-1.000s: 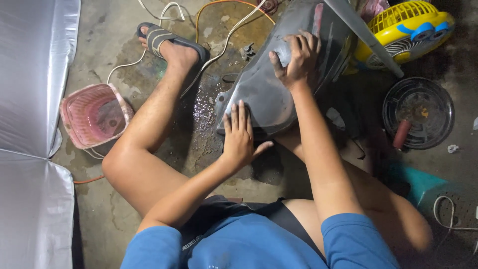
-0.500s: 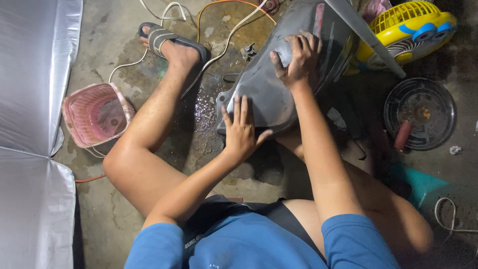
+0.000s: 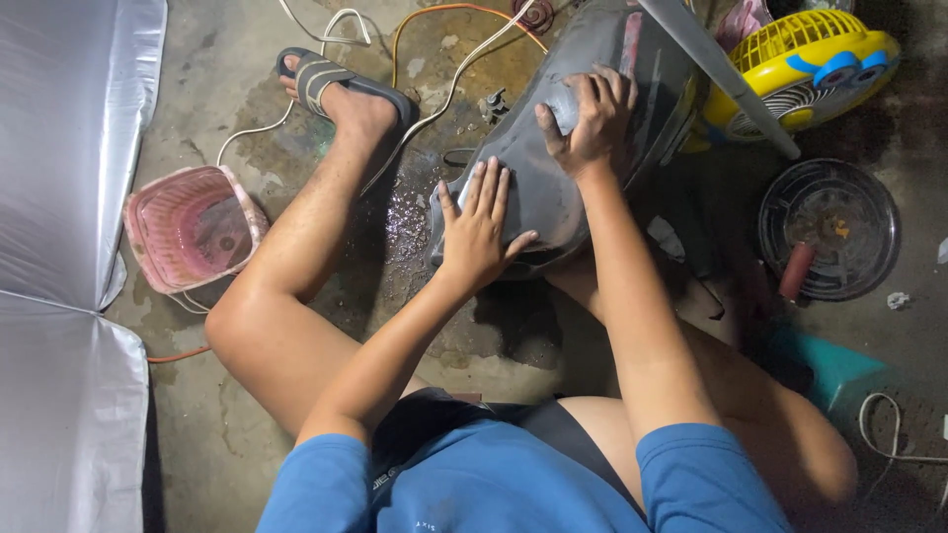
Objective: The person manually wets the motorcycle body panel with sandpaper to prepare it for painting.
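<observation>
Grey, curved hard-plastic panel [image 3: 553, 168] lies on the wet concrete floor [image 3: 237, 99] at twelve o'clock, probably stiff, light and slick, best held by its rim: left hand [image 3: 479, 227] presses flat and open, right hand [image 3: 591, 118] clenches its upper edge.

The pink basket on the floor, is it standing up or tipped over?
Standing up. The pink basket sits on the concrete floor with its open mouth facing up, so its inside bottom shows.
</observation>
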